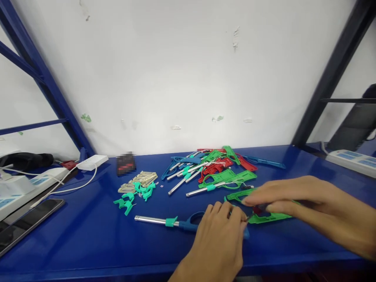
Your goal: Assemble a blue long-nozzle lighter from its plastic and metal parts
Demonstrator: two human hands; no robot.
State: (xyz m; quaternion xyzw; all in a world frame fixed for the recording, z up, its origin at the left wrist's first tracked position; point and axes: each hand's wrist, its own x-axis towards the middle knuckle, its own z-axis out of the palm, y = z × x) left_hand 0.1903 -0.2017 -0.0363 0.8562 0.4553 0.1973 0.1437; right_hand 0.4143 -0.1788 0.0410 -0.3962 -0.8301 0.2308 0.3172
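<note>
A long-necked blue lighter (188,225) lies on the blue table, its metal tube pointing left with a teal clip (171,222) around it. My left hand (219,231) is closed over its handle and hides most of it. Just to the right, my right hand (289,205) pinches a small dark-and-red tool (260,208), whose thin tip reaches toward the blue handle. The fingers cover much of this tool, so its exact kind is unclear. Beneath and behind the right hand lie green lighter handle shells (268,218).
Behind are piled lighter parts (202,168) in green, red and blue with metal tubes. Loose teal clips (126,201) and beige strip-like parts (141,180) lie left of centre, near a dark packet (125,163). Far left: a phone (29,223) and power strip (35,186). Another power strip (352,161) lies right.
</note>
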